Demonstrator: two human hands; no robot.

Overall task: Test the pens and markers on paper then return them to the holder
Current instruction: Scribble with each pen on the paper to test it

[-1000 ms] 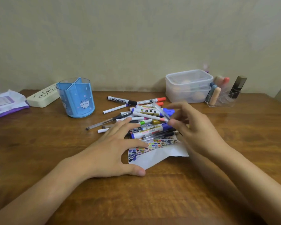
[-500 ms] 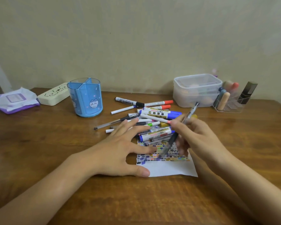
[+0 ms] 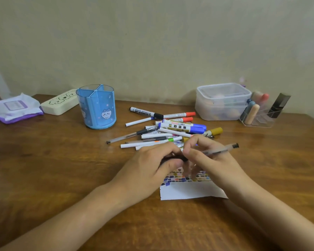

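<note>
The left hand [image 3: 152, 167] has left the paper [image 3: 190, 192] and now pinches the cap end of the pen [image 3: 217, 151], whose barrel the right hand [image 3: 210, 160] grips above the paper. Light, stiff, slippery; best held mid-barrel.

The blue holder [image 3: 96, 107] bears a white cartoon cat; the white paper [image 3: 190, 192] carries multicoloured swatches.
</note>
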